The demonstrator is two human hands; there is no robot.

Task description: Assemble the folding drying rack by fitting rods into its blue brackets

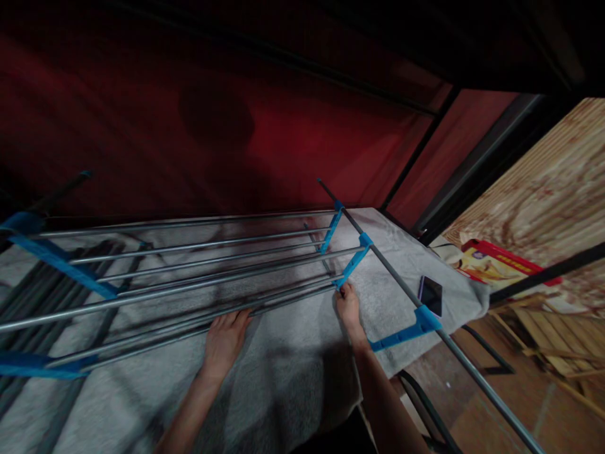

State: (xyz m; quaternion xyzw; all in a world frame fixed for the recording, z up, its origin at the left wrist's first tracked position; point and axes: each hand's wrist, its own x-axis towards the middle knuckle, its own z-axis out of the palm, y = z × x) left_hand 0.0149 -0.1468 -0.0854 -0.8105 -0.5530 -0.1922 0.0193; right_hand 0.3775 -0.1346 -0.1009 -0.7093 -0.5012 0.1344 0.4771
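A rack frame of grey metal tubes (pixel 189 287) joined by blue plastic brackets lies across the surface in front of me. My left hand (pixel 229 334) has its fingers curled over the nearest tubes, around the middle of their length. At the right end of those tubes, my right hand (pixel 348 307) closes its fingers at the lower tip of a blue bracket (pixel 352 263). That bracket is fixed to a long side pole (pixel 394 277). Nearer me on the same pole, another blue bracket (pixel 406 331) has no tubes in its arm. My right fingertips are partly hidden.
Several loose dark tubes (pixel 61 284) lie under the rack's left end. The surface has a grey cloth cover (pixel 293 372). A phone (pixel 431 295) rests near its right edge. Beyond are a red and yellow box (pixel 505 265), a wooden slatted piece (pixel 560 334) and a red wall panel (pixel 283 139).
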